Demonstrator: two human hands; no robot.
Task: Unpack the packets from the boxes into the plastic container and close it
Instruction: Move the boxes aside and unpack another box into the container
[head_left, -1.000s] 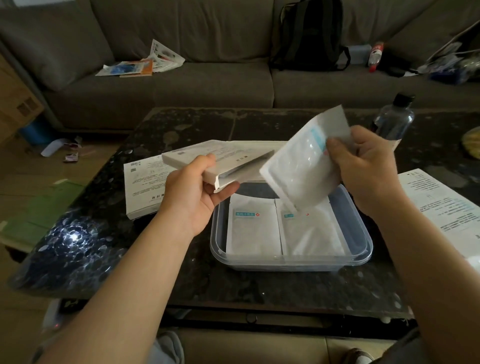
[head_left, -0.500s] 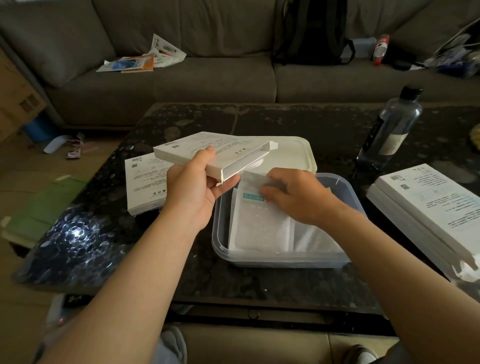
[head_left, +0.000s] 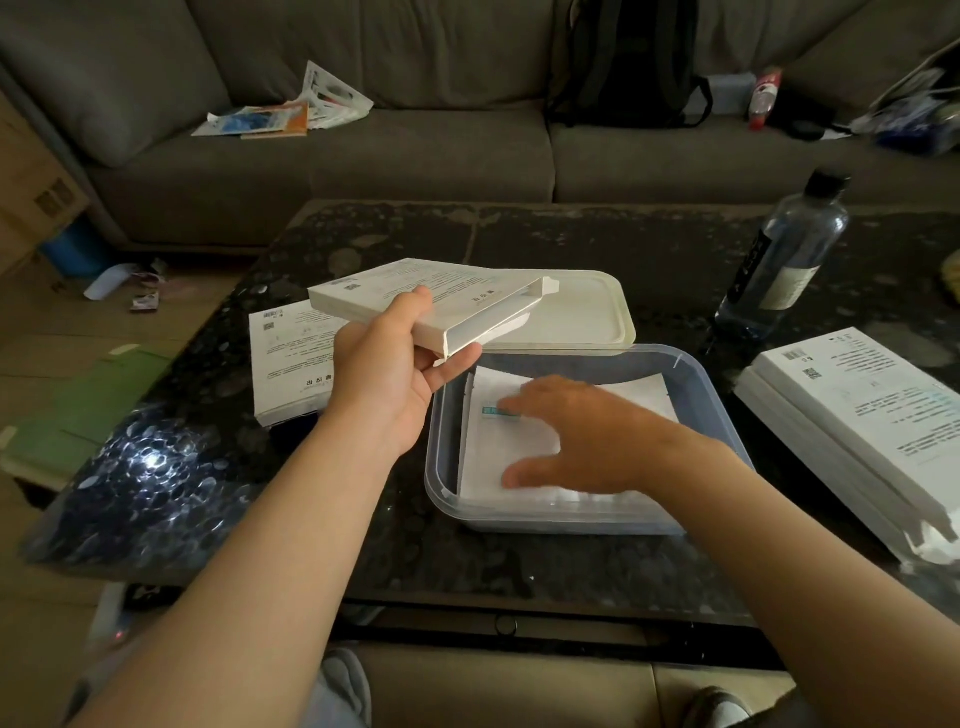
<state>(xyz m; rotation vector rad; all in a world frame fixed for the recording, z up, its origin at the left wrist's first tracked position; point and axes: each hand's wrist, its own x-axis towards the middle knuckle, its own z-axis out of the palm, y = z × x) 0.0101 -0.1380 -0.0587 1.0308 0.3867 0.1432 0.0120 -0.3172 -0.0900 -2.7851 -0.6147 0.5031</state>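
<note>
My left hand (head_left: 390, 375) grips a flat white box (head_left: 421, 300) with its end flap open, held above the table just left of the clear plastic container (head_left: 717, 410). White packets (head_left: 498, 452) lie flat inside the container. My right hand (head_left: 576, 436) hovers over them with fingers spread, blurred, holding nothing. The container's white lid (head_left: 592, 312) lies on the table just behind it. Another white box (head_left: 283, 358) lies flat to the left, and a stack of white boxes (head_left: 852, 415) sits at the right edge.
A dark speckled table (head_left: 597, 244) carries everything. A water bottle (head_left: 784, 260) stands at the back right. A grey sofa (head_left: 415, 156) with papers and a black backpack (head_left: 623, 62) sits behind. Flattened green cardboard (head_left: 78, 410) lies on the floor at left.
My right hand carried a packet down into the container, laid it on the others and let go. The left hand kept holding the open box.
</note>
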